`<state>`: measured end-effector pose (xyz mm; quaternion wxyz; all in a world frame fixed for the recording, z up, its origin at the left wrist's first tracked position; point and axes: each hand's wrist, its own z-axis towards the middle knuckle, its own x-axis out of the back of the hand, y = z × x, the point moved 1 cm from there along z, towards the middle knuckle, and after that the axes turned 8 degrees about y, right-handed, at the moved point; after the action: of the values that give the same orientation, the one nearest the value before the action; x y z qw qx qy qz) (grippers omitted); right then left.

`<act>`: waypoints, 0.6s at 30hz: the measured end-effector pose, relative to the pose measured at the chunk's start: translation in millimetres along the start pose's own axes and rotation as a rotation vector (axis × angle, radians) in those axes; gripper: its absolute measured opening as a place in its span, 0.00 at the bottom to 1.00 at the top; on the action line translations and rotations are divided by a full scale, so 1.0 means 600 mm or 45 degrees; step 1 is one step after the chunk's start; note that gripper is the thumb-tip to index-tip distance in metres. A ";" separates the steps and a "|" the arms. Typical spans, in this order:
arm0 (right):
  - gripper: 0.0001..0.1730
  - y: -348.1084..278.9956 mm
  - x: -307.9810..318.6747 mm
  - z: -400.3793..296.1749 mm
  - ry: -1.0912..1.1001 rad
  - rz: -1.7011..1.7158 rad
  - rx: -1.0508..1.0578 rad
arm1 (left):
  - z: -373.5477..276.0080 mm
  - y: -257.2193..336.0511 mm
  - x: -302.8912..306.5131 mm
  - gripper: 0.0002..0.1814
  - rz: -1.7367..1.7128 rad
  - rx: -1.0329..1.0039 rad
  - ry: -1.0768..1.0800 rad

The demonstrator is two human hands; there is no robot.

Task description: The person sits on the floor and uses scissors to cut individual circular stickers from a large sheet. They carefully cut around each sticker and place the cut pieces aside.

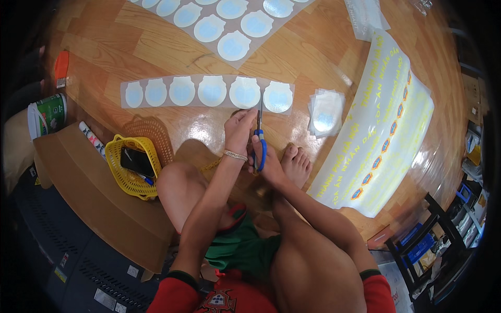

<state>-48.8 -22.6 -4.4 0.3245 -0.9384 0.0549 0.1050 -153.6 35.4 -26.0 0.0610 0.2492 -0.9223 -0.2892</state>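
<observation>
A strip of translucent film with several round white-and-pale-blue stickers is stretched out in front of me. My left hand, with a beaded bracelet at the wrist, pinches the strip's near edge by the second sticker from the right. Blue-handled scissors are gripped in my right hand. Their blades point away from me, across the strip between its two rightmost stickers. How far the blades are parted is hard to see. To the right lies a small stack of separate sticker pieces.
A larger sticker sheet lies farther off. At right is a long printed sheet with yellow lettering. On the left are an orange cutter, a green-and-white tub, a yellow basket holding a phone, and cardboard.
</observation>
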 end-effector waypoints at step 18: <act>0.30 -0.001 -0.002 -0.001 -0.043 0.048 0.003 | -0.019 0.030 -0.007 0.15 -0.079 0.119 -0.049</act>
<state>-49.7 -22.6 -3.5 0.3246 -0.9349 0.0673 0.1268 -154.9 44.7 -6.4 0.0225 0.2748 -0.9276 -0.2521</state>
